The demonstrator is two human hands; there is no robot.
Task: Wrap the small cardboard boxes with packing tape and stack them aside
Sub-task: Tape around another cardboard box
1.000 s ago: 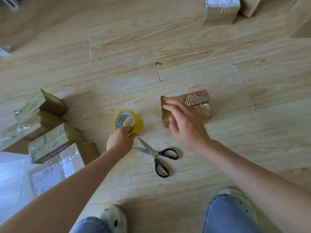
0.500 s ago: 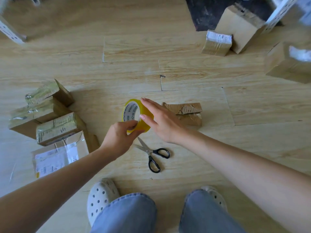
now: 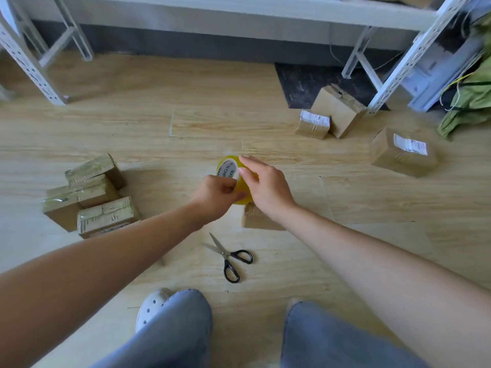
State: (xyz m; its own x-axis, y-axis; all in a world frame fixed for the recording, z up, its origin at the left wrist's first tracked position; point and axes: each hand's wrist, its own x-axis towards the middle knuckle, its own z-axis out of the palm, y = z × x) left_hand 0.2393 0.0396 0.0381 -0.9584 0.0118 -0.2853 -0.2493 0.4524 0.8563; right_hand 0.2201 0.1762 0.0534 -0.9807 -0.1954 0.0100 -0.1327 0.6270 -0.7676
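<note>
Pale wood-grain floor (image 3: 132,123) fills the view, and across the top runs a white metal shelving rack (image 3: 414,49) on perforated legs. Blue jeans (image 3: 172,333) take the bottom edge, with one white clog (image 3: 151,306) peeking out at lower centre-left. A dark mat (image 3: 305,83) lies under the rack at upper right, and crumpled green material (image 3: 470,102) crowds the right edge.

On to the parcels! At the left of the frame sits a pile of taped boxes (image 3: 90,192), glossy with tape and pressed together. At upper right a plain brown box (image 3: 337,110) leans at the mat's edge, a little labelled box (image 3: 313,124) touching its left side. A larger labelled box (image 3: 401,152) sits apart, further right.

Centre frame, here's the action: both arms reach in and meet on the packing tape roll (image 3: 230,173), yellow with a printed white core, held up off the floor on its edge. The left hand (image 3: 215,197) has its fingers curled round the roll's lower side. The right hand (image 3: 265,184) pinches it from the right, forefinger over the top rim and thumb on the face. Just below, the small cardboard box (image 3: 255,219) rests on the floor, half hidden under the right wrist. Black-handled scissors (image 3: 229,257) lie below it, blades slightly parted and pointing to the upper left.
</note>
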